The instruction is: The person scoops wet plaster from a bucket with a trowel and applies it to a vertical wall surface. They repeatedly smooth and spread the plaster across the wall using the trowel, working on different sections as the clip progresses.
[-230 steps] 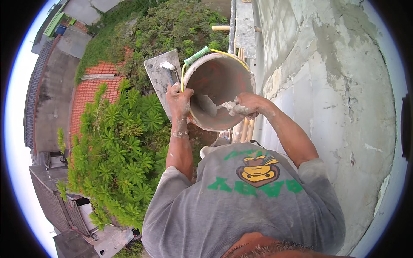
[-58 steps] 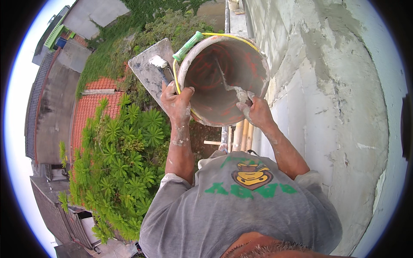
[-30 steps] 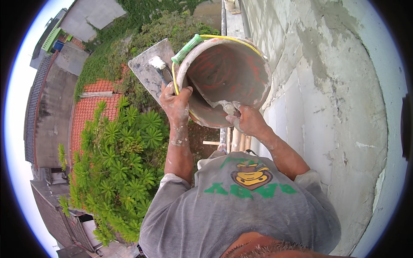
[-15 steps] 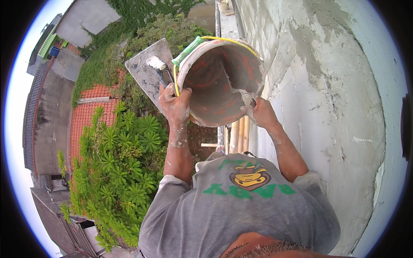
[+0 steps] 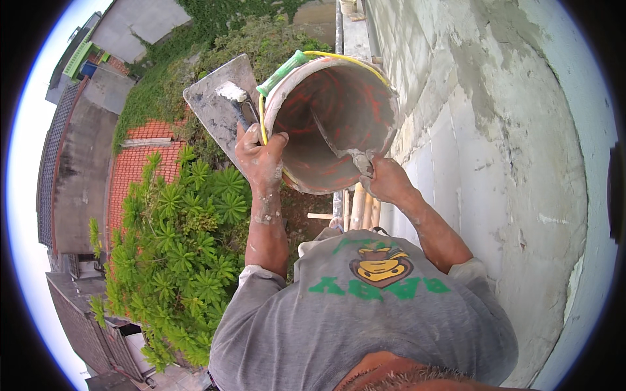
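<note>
A mortar-smeared bucket [image 5: 355, 98] is tipped so that its mouth faces me, with a yellow wire handle and green grip lying along its rim. My left hand [image 5: 261, 159] is closed on the bucket's left rim, thumb over the edge. That hand also holds a flat rectangular plastering float [image 5: 207, 98], its dark handle caked with white, outside the bucket. My right hand [image 5: 392, 180] grips the coated handle of a trowel [image 5: 360, 162] at the bucket's lower right lip. The trowel's blade reaches inside, against grey residue and reddish scraped streaks.
A partly plastered wall [image 5: 482, 163] runs close along my right. Bamboo poles [image 5: 357, 207] and a narrow ledge [image 5: 356, 42] lie beyond and below the bucket. Leafy trees [image 5: 176, 254], an orange tiled roof [image 5: 147, 163] and buildings stand lower down on the left.
My right hand and the trowel have shifted left and slightly nearer inside the bucket. The bucket has turned a little, and my left hand with the float has edged left.
</note>
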Action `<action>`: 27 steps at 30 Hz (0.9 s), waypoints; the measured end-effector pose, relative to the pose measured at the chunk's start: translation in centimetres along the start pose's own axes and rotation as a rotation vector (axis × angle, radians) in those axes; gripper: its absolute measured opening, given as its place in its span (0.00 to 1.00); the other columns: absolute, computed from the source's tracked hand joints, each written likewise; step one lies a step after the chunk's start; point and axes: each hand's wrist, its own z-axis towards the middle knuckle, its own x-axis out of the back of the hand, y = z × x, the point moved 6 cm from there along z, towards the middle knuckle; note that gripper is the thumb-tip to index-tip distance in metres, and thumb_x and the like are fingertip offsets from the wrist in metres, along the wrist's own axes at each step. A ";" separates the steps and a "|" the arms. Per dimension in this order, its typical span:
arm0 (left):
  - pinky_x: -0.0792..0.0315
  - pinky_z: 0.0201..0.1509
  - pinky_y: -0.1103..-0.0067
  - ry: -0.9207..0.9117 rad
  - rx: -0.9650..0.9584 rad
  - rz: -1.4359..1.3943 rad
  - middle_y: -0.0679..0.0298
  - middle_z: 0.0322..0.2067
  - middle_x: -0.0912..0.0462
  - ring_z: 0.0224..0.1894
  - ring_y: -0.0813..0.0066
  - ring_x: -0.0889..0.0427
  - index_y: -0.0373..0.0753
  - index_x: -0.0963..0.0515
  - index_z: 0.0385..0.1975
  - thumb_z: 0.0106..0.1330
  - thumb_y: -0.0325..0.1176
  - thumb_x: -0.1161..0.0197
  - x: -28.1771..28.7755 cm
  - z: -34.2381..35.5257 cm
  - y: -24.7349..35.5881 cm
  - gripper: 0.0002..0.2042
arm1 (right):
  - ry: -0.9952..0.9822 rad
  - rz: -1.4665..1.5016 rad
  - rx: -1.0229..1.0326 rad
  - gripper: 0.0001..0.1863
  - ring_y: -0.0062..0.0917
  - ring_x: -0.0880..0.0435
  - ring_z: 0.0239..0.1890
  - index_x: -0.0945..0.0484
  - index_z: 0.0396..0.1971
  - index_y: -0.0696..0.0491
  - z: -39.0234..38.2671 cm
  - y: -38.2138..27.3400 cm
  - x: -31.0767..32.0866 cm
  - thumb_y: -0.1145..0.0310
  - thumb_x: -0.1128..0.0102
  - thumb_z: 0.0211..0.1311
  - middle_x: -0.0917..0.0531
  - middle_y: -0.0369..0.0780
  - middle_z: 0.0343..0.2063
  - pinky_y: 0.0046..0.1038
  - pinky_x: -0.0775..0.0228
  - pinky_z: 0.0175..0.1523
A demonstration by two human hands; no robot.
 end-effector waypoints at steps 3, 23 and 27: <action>0.37 0.34 0.78 -0.020 0.006 -0.012 0.65 0.28 0.32 0.29 0.77 0.33 0.29 0.27 0.20 0.45 0.25 0.34 0.5 0.0 -1.4 0.08 | -0.063 0.078 0.023 0.31 0.45 0.16 0.43 0.30 0.55 0.64 0.4 -0.9 -0.1 0.66 0.34 0.53 0.16 0.53 0.36 0.38 0.25 0.48; 0.33 0.41 0.77 0.008 -0.040 0.061 0.61 0.33 0.24 0.31 0.74 0.29 0.28 0.21 0.28 0.47 0.24 0.36 0.8 0.7 -1.8 0.09 | -0.062 0.434 -0.059 0.29 0.39 0.16 0.37 0.27 0.51 0.65 -0.4 0.0 1.9 0.61 0.32 0.53 0.16 0.49 0.33 0.34 0.27 0.45; 0.34 0.39 0.76 0.012 0.006 0.038 0.61 0.34 0.26 0.32 0.74 0.30 0.28 0.22 0.26 0.47 0.24 0.36 0.5 0.5 -1.8 0.08 | 0.092 0.316 -0.183 0.30 0.37 0.16 0.37 0.29 0.53 0.66 -0.7 0.6 3.5 0.63 0.32 0.54 0.16 0.50 0.34 0.33 0.26 0.45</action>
